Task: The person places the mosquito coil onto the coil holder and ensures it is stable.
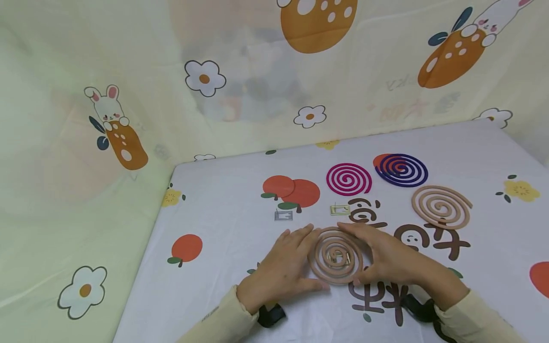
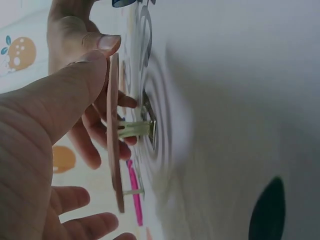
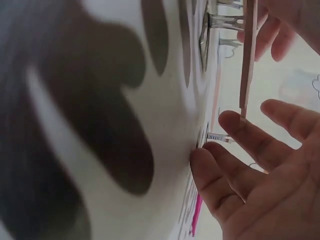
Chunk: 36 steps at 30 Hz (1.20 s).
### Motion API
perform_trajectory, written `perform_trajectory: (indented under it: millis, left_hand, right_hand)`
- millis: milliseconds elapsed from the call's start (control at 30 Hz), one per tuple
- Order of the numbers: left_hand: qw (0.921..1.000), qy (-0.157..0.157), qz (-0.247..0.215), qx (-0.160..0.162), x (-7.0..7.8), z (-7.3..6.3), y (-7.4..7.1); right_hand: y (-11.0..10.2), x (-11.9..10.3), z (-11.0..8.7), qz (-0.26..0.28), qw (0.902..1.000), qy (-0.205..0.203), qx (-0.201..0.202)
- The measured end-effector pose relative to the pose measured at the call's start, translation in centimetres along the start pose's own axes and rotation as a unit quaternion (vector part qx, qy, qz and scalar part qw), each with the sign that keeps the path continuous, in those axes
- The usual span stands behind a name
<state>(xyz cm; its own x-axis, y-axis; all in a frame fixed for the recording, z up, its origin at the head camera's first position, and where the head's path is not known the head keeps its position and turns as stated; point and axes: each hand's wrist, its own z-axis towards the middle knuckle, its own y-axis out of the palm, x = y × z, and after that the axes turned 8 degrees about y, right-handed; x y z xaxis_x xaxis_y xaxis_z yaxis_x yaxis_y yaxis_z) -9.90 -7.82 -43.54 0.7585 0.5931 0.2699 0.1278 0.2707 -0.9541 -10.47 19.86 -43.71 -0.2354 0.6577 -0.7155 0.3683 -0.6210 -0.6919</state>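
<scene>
A brown mosquito coil (image 1: 324,274) lies level between both hands, raised above the tablecloth on a small metal stand (image 2: 137,130) under its centre. The left hand (image 1: 287,267) lies along the coil's left side, fingertips right at the rim and thumb low in front. On the other side, the right hand (image 1: 390,252) spans the rim with its index finger at the back and thumb at the front. Its fingers are spread and relaxed, and one fingertip meets the coil's edge in the right wrist view. Both palms stay off the coil (image 3: 248,60).
Behind lie a pink coil (image 1: 349,179), a dark blue coil (image 1: 411,170) and a second tan coil (image 1: 442,207). Two flat metal stands, one silver (image 1: 283,216), one gold (image 1: 340,210), rest beyond the hands. A printed cloth wall (image 1: 257,119) rises at the back and left.
</scene>
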Motion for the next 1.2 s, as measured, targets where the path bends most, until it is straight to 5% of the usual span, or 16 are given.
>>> perform_trajectory:
  millis: [267, 1200]
  left_hand:
    - [0.9998, -0.004, -0.007, -0.016, 0.2, 0.6, 0.4]
    - [0.9994, -0.02, 0.001, -0.028, -1.3, 2.1, -0.3]
  right_hand:
    - [-0.1, -0.1, -0.1, -0.042, 0.9984, -0.034, -0.018]
    - [-0.1, -1.2, 1.9, -0.145, 0.9881, -0.049, 0.012]
